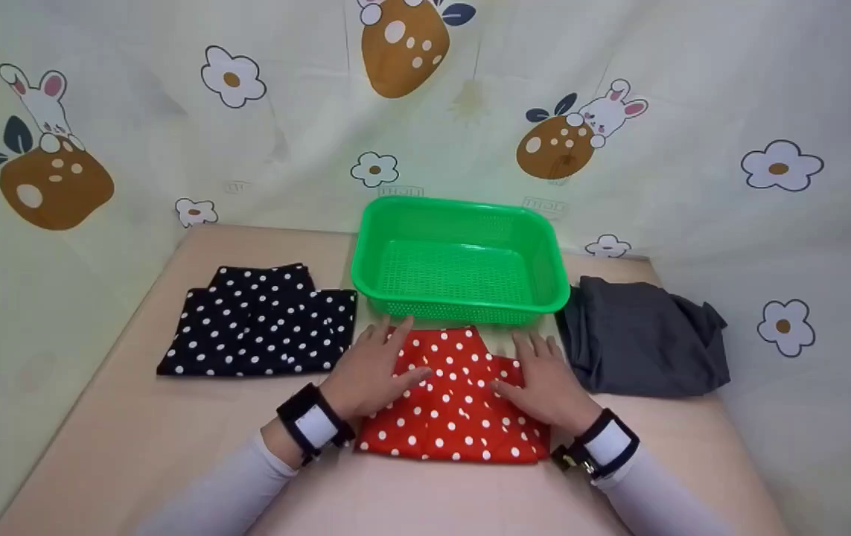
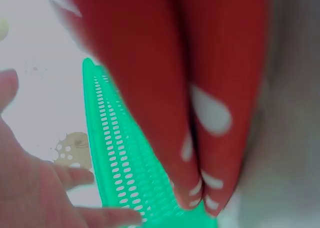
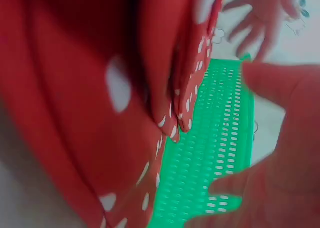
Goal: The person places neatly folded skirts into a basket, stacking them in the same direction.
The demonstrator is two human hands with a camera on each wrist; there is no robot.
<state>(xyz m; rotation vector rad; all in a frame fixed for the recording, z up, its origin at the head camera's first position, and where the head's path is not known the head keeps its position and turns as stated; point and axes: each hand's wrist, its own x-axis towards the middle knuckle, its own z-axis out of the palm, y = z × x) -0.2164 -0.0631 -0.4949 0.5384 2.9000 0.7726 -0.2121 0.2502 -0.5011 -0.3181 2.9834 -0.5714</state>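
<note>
A folded red garment with white polka dots [image 1: 455, 417] lies on the table in front of me in the head view; its exact kind is hard to tell. Across its left side rests my left hand [image 1: 369, 376], fingers spread and thumb pointing inward. My right hand [image 1: 550, 383] lies over the right side in much the same way, its fingers extended. Neither hand grips the cloth. In the left wrist view the garment's layered folds [image 2: 150, 87] show close up beside the left hand [image 2: 35, 188]. Both hands appear in the right wrist view, the right hand [image 3: 285, 153] nearer.
Just behind the red garment stands a green perforated plastic basket [image 1: 462, 298], with nothing visible inside. A folded black polka-dot garment [image 1: 261, 327] lies to the left. To the right is a folded dark grey cloth [image 1: 641, 342]. A printed curtain [image 1: 306, 134] hangs behind the table.
</note>
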